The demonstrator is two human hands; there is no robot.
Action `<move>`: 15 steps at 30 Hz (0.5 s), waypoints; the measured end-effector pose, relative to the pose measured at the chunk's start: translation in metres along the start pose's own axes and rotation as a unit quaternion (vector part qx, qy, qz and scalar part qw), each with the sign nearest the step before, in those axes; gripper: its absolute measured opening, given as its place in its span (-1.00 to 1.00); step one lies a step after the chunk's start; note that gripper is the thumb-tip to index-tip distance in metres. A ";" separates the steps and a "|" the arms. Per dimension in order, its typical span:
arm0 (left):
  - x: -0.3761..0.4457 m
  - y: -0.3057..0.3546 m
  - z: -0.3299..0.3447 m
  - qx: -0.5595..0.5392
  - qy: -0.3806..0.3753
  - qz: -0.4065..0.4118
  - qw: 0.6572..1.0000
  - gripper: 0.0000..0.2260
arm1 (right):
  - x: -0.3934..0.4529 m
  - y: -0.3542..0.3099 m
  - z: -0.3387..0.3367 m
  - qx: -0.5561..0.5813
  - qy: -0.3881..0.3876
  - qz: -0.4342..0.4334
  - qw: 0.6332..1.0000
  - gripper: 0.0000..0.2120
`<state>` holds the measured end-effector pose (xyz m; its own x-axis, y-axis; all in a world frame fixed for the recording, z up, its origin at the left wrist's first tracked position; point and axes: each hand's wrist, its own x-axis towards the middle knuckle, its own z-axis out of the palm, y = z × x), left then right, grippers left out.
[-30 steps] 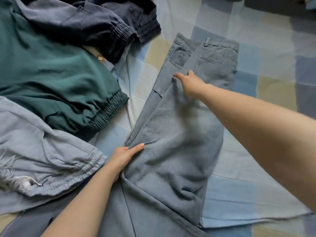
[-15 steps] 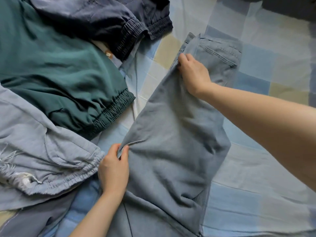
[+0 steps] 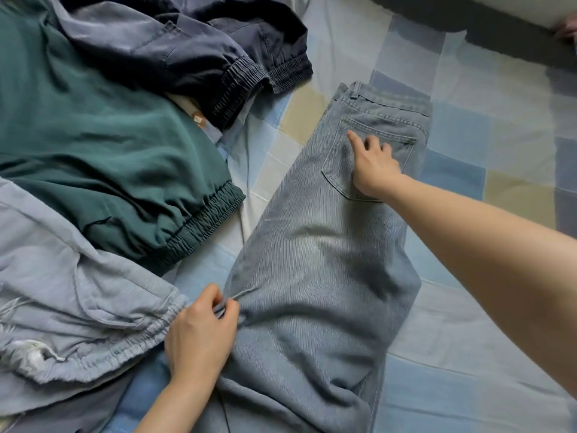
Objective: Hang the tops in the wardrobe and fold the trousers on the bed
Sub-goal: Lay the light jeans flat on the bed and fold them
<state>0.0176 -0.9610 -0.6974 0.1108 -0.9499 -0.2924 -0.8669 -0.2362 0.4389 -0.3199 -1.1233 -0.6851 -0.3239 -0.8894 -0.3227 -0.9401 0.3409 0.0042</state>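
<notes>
Across the checked bed sheet (image 3: 468,354) the jeans (image 3: 318,260) are laid, long axis running from waistband at upper centre-right to lower centre. Along their left edge, just beside the pale blue garment (image 3: 78,307), a fold of denim is pinched by the left hand (image 3: 199,332). Nearer the waistband, the right hand (image 3: 373,165) is rested on the back pocket (image 3: 337,164), forefinger extended, other fingers loosely curled, holding nothing.

- The left hand (image 3: 199,335) and right hand (image 3: 373,165) are bare, without gloves, rings or watch.
- Both forearms are uncovered; no sleeve reaches into view.
</notes>
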 end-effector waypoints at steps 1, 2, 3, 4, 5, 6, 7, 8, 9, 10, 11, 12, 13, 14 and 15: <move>0.001 0.003 -0.004 0.040 -0.014 0.015 0.999 -0.74 | 0.000 0.006 -0.002 -0.013 -0.004 0.004 1.000 -0.20; 0.005 0.007 -0.007 0.072 -0.015 0.047 0.996 -0.79 | 0.002 0.010 -0.005 -0.034 -0.002 -0.002 0.999 -0.17; 0.011 0.015 -0.010 0.096 -0.006 0.089 0.991 -0.87 | 0.005 0.009 -0.008 -0.059 0.004 -0.022 0.998 -0.15; 0.020 0.024 -0.009 0.111 0.008 0.135 0.985 -0.86 | 0.007 0.005 -0.012 -0.080 0.013 -0.056 0.995 -0.14; 0.031 0.035 -0.006 0.127 0.016 0.175 0.976 -0.70 | 0.010 -0.002 -0.015 -0.095 0.023 -0.097 0.991 -0.14; 0.045 0.048 -0.001 0.142 0.014 0.205 0.968 -0.59 | 0.014 -0.010 -0.017 -0.108 0.031 -0.138 0.984 -0.15; 0.057 0.060 0.004 0.149 0.010 0.222 0.964 -0.53 | 0.016 -0.019 -0.018 -0.119 0.030 -0.170 0.978 -0.15; 0.066 0.071 0.010 0.151 0.003 0.234 0.960 -0.52 | 0.017 -0.027 -0.018 -0.126 0.020 -0.191 0.973 -0.17; 0.073 0.078 0.015 0.158 0.001 0.242 0.957 -0.53 | 0.017 -0.033 -0.016 -0.133 0.006 -0.199 0.971 -0.21; 0.077 0.082 0.020 0.167 0.007 0.254 0.953 -0.54 | 0.017 -0.038 -0.015 -0.142 0.000 -0.201 0.969 -0.26; 0.078 0.083 0.021 0.178 0.018 0.272 0.946 -0.55 | 0.017 -0.041 -0.014 -0.156 0.006 -0.202 0.967 -0.33; 0.077 0.082 0.024 0.180 0.034 0.295 0.938 -0.55 | 0.017 -0.044 -0.015 -0.174 0.025 -0.205 0.963 -0.40; 0.074 0.079 0.027 0.183 0.042 0.317 0.930 -0.55 | 0.018 -0.045 -0.017 -0.194 0.045 -0.208 0.958 -0.45; 0.070 0.074 0.033 0.191 0.042 0.336 0.921 -0.54 | 0.020 -0.047 -0.019 -0.210 0.054 -0.210 0.953 -0.46; 0.064 0.071 0.037 0.201 0.041 0.353 0.913 -0.53 | 0.023 -0.046 -0.021 -0.217 0.051 -0.208 0.952 -0.45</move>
<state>-0.0546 -1.0312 -0.7170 -0.5228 -0.8523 0.0145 -0.8429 0.5194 0.1403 -0.2858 -1.1658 -0.6724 0.0985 -0.9526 -0.2878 -0.9376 -0.1858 0.2940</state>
